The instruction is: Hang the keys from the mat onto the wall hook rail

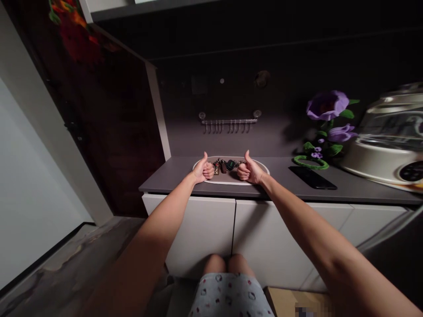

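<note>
Both my hands are raised over an oval tray (231, 181) with a pale rim, on the grey counter. My left hand (202, 170) is a fist with its thumb pointing up, at the tray's left side; nothing shows in it. Mirroring it, my right hand (249, 170) is closed with the thumb up at the tray's right side, also with nothing visible inside. Between the two fists lies a bunch of keys and key rings (224, 166), with a round dark green tag (230, 165) among them. My curled fingers partly cover the bunch's ends.
A clear rail with hooks (229, 121) is fixed to the back wall. To the right are a black phone (312, 177), purple flowers (328, 105) with a green ring base, and a large cream appliance (386, 149). White cabinet doors (198, 229) stand below; a cardboard box (287, 301) is on the floor.
</note>
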{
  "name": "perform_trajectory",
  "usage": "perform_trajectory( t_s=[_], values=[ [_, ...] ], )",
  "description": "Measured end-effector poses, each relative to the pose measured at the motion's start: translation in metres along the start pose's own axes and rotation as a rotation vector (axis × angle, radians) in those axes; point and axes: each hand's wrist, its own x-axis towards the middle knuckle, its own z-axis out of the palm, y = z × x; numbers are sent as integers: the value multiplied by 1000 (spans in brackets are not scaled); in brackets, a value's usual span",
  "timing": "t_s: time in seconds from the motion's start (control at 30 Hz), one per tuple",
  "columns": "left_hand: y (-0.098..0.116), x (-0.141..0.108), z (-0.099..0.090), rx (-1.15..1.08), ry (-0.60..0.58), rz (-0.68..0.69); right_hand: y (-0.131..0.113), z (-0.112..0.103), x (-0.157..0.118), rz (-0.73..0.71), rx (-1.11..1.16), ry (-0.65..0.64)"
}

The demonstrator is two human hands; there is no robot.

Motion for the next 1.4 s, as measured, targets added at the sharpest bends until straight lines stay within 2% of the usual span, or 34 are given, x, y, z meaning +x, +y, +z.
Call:
perform_trajectory(
  t_s=[0.13,0.27,0.53,0.67,0.8,0.87,0.97,1.1,1.23,1.4],
  values=[
    [-9,0,-5,-111,9,29,11,-7,-4,-69,160,21],
    [-9,0,-6,-144,25,44,11,-5,-5,-69,195,50],
    [-9,0,-7,-141,10,55,10,-6,-3,-66,152,67],
    [4,2,-9,-74,23,76,3,-1,7,-37,42,94],
    [27,12,-18,94,136,237,-9,9,29,-106,-133,230],
    [36,20,-25,257,202,305,-15,12,43,-134,-247,301],
    [46,31,-38,539,253,332,-19,13,67,-164,-383,394],
    [50,43,-51,831,201,308,-18,7,99,-212,-528,445],
    [48,53,-60,996,132,270,-9,-2,126,-255,-748,530],
    [39,59,-74,1107,60,249,8,-7,135,-255,-1009,583]
  ],
)
